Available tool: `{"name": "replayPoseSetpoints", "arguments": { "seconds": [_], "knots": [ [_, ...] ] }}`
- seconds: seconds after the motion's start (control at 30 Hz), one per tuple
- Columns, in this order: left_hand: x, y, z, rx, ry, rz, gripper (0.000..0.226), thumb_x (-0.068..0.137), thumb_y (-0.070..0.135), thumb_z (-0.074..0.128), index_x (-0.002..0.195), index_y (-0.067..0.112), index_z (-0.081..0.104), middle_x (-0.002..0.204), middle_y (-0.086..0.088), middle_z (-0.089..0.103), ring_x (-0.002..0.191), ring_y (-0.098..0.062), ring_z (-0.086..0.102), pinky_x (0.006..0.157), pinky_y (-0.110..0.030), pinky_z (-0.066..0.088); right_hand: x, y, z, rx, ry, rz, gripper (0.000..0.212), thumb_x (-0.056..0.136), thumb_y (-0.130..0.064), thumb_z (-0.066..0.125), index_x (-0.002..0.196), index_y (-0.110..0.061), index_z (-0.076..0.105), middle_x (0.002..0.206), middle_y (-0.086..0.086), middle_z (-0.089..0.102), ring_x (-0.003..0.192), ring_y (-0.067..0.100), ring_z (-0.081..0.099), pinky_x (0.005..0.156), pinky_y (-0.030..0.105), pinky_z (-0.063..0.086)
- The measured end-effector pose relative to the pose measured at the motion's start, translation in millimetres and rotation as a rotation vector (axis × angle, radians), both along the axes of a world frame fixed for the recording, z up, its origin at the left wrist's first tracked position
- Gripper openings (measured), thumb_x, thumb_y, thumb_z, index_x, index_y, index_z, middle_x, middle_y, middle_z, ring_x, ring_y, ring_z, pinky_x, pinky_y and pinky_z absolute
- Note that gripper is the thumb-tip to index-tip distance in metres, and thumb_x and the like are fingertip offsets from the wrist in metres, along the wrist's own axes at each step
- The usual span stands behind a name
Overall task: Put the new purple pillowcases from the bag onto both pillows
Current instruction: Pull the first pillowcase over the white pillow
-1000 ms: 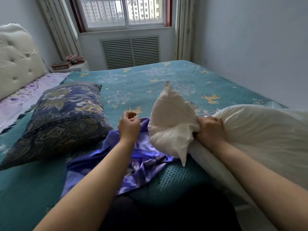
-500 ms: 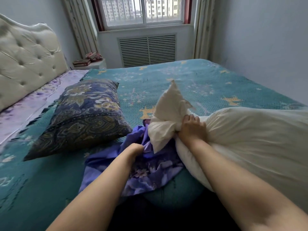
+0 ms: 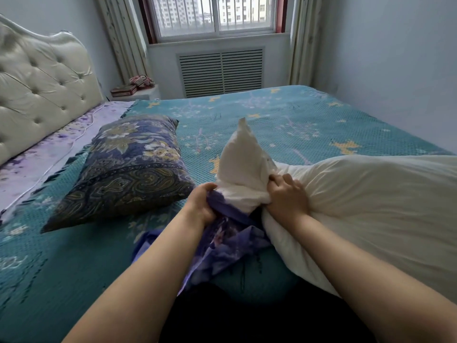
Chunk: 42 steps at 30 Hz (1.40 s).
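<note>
While right hand (image 3: 288,196) keeps gripping white pillow (image 3: 358,206), left hand (image 3: 201,204) now lifts purple pillowcase (image 3: 230,241).

A bare white pillow (image 3: 358,209) at the near right edge of the bed is soft matt cloth, creased where it is bunched. Beside it, at the near edge, a purple pillowcase (image 3: 230,246) is thin, smooth fabric with a faint satin sheen and a floral print. Toward the left side lies a second pillow (image 3: 126,167) in dark blue patterned cloth, matt and finely woven. The teal bedspread (image 3: 284,120) has a bumpy, waffle-like woven texture. At the far left edge, the headboard (image 3: 42,87) is cream, glossy, buttoned padding, like leather or vinyl. The vent grille (image 3: 221,71) under the window is matt and slatted.
</note>
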State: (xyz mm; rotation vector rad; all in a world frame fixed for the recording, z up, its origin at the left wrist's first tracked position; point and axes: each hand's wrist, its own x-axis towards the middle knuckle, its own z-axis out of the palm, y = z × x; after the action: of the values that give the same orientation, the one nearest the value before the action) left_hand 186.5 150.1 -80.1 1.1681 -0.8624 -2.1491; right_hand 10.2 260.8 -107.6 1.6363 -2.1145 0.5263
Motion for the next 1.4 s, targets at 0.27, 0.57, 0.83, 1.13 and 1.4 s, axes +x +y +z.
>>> {"name": "replayPoseSetpoints", "arguments": {
  "seconds": [0.27,0.57,0.83,1.13,1.4],
  "knots": [
    [14.7,-29.1,9.9,-0.425,-0.480,0.261,0.016,0.074,-0.006,0.043,0.078,0.001,0.057,0.068,-0.014,0.053,0.060,-0.025,0.052,0.059,-0.028,0.044,-10.0,43.0,21.4,0.000,0.202,0.290,0.032,0.054,-0.028,0.053,0.081,-0.019,0.067,0.099,-0.008,0.067,0.096,0.016,0.044,0.078,0.029,0.049],
    [5.8,-31.7,118.2,-1.047,-0.913,0.102,0.014,0.079,0.003,0.046,0.068,0.004,0.054,0.069,-0.012,0.052,0.073,-0.027,0.051,0.063,-0.031,0.038,22.6,63.8,33.9,0.208,0.251,0.487,0.034,0.051,-0.019,0.066,0.085,-0.015,0.064,0.136,0.021,0.047,0.133,0.041,0.036,0.111,0.051,0.029],
    [-67.1,62.2,125.0,-1.411,-0.928,-0.373,0.026,0.090,0.023,0.051,0.089,0.003,0.069,0.094,-0.019,0.067,0.089,-0.032,0.062,0.067,-0.027,0.043,50.4,26.7,58.6,0.626,0.258,0.500,0.041,0.082,-0.029,0.057,0.120,-0.013,0.054,0.143,0.013,0.038,0.121,0.031,0.050,0.098,0.041,0.042],
    [-18.5,36.6,101.7,-1.470,-1.209,-0.224,0.027,0.086,0.015,0.045,0.106,0.017,0.063,0.114,-0.014,0.063,0.104,-0.034,0.058,0.081,-0.035,0.044,47.0,17.8,39.2,0.415,-0.136,0.387,0.108,0.069,-0.061,0.064,0.149,-0.014,0.009,0.155,0.009,0.025,0.137,0.025,0.034,0.110,0.031,0.028],
    [-57.4,84.5,77.3,-1.154,-0.708,-0.421,0.029,0.071,0.010,0.042,0.082,0.001,0.067,0.089,-0.022,0.068,0.087,-0.027,0.062,0.065,-0.028,0.039,65.0,13.2,54.7,0.572,-0.082,0.474,0.054,0.097,-0.030,0.046,0.144,-0.005,0.032,0.152,0.015,0.028,0.139,0.027,0.028,0.113,0.032,0.018]
  ]
}}
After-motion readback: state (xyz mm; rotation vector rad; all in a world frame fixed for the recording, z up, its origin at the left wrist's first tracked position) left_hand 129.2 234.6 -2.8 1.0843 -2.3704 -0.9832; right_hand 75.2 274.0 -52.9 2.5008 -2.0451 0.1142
